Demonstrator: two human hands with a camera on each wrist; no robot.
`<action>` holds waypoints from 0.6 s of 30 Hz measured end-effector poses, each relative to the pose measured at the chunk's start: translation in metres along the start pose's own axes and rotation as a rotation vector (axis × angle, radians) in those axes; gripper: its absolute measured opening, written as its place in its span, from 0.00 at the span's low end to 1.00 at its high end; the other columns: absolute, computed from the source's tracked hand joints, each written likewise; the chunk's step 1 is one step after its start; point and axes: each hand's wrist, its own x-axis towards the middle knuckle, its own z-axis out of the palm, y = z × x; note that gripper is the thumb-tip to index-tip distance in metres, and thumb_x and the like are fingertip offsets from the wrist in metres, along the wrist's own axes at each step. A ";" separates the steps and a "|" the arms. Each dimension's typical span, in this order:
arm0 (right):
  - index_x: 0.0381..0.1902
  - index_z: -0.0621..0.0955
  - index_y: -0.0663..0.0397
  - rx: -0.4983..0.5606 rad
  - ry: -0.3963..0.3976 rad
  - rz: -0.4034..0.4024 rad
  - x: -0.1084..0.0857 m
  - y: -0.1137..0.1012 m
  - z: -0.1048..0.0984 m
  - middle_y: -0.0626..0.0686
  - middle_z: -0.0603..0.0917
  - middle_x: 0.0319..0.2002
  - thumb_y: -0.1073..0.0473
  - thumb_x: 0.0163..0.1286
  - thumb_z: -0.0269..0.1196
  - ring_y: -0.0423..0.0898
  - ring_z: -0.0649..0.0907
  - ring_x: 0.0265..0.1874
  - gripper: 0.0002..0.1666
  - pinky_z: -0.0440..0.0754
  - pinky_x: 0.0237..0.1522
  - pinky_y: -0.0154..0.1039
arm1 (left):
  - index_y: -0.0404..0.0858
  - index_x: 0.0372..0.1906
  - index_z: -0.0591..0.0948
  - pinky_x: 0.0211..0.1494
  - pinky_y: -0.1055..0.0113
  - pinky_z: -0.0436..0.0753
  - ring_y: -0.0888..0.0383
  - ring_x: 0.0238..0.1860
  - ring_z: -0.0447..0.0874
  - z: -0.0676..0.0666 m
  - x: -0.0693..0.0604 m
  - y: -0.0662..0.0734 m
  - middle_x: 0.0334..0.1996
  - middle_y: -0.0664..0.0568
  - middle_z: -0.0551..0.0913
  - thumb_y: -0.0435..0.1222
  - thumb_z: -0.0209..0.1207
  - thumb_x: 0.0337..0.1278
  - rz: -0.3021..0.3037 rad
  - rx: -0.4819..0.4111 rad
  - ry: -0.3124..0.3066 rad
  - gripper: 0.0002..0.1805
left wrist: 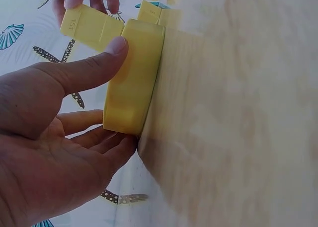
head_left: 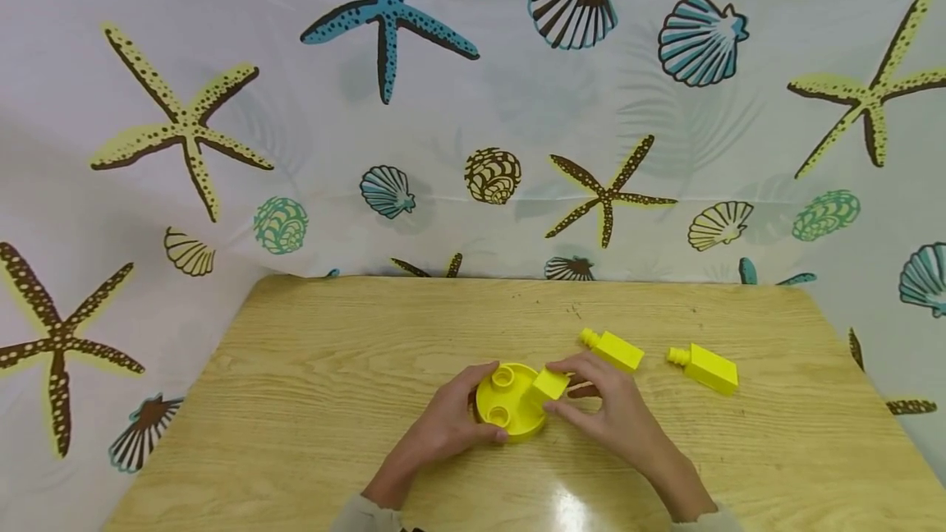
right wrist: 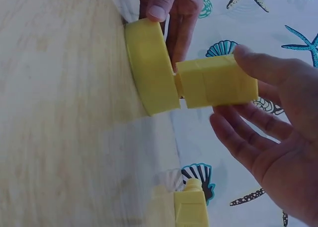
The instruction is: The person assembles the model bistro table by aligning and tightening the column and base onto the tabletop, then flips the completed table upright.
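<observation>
On the table is a yellow round base [head_left: 520, 415] with raised ring-shaped sockets, two of them visible in the head view. My left hand [head_left: 447, 419] grips its left side between thumb and fingers. My right hand [head_left: 615, 410] pinches a yellow rectangular block [head_left: 551, 384] by its upper end, above the base's right side. In the right wrist view the block [right wrist: 216, 82] stands against the base's top face, slightly tilted, with a narrow neck between them. How far that neck sits in a socket is hidden.
Two more yellow blocks with ridged, screw-like ends lie to the right: one block [head_left: 622, 351] just behind my right hand, another block [head_left: 713, 369] farther right. The wooden table [head_left: 332, 368] ends at a cloth [head_left: 443, 121] printed with shells and starfish.
</observation>
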 end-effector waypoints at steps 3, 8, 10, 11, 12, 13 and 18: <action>0.59 0.84 0.53 0.003 -0.027 -0.005 -0.001 0.000 -0.002 0.50 0.84 0.58 0.62 0.66 0.74 0.47 0.87 0.46 0.24 0.90 0.41 0.39 | 0.27 0.75 0.65 0.72 0.44 0.72 0.38 0.69 0.71 0.000 -0.001 -0.001 0.69 0.34 0.71 0.34 0.79 0.48 0.012 -0.008 0.010 0.50; 0.61 0.84 0.52 0.011 -0.042 -0.019 -0.001 0.001 -0.004 0.52 0.84 0.60 0.70 0.67 0.70 0.48 0.86 0.53 0.25 0.90 0.45 0.41 | 0.28 0.75 0.65 0.73 0.45 0.71 0.39 0.70 0.71 -0.001 -0.001 -0.002 0.70 0.34 0.71 0.34 0.79 0.47 0.007 -0.001 0.013 0.50; 0.59 0.84 0.50 0.008 -0.027 -0.017 -0.001 0.002 -0.003 0.50 0.86 0.57 0.68 0.67 0.71 0.47 0.85 0.54 0.24 0.89 0.47 0.42 | 0.28 0.75 0.65 0.73 0.46 0.70 0.39 0.70 0.70 -0.001 0.000 -0.002 0.70 0.35 0.70 0.35 0.79 0.47 0.003 0.001 0.007 0.51; 0.58 0.85 0.50 0.003 -0.015 -0.016 0.000 0.002 -0.003 0.49 0.86 0.56 0.66 0.66 0.72 0.48 0.85 0.53 0.22 0.89 0.48 0.43 | 0.28 0.75 0.65 0.73 0.46 0.70 0.40 0.70 0.70 -0.001 0.000 -0.003 0.70 0.35 0.70 0.35 0.79 0.47 0.001 0.001 0.005 0.51; 0.56 0.85 0.49 0.003 -0.003 -0.012 0.000 0.002 -0.002 0.47 0.87 0.54 0.64 0.65 0.73 0.48 0.86 0.53 0.21 0.89 0.49 0.44 | 0.28 0.75 0.65 0.73 0.46 0.71 0.40 0.70 0.71 -0.001 0.000 -0.003 0.70 0.35 0.70 0.35 0.79 0.47 0.001 0.001 0.003 0.51; 0.55 0.85 0.49 0.009 0.006 -0.006 0.000 0.002 -0.001 0.47 0.87 0.53 0.62 0.65 0.74 0.48 0.86 0.52 0.20 0.88 0.50 0.44 | 0.28 0.75 0.65 0.73 0.46 0.71 0.40 0.70 0.71 -0.001 0.000 -0.003 0.70 0.35 0.70 0.35 0.79 0.48 0.003 0.001 0.001 0.51; 0.54 0.83 0.51 0.059 -0.008 0.027 0.001 0.001 0.001 0.47 0.86 0.51 0.63 0.65 0.74 0.48 0.86 0.53 0.20 0.86 0.55 0.44 | 0.28 0.75 0.65 0.73 0.47 0.71 0.40 0.70 0.71 0.000 0.001 -0.004 0.70 0.35 0.70 0.35 0.79 0.48 0.004 -0.009 -0.004 0.50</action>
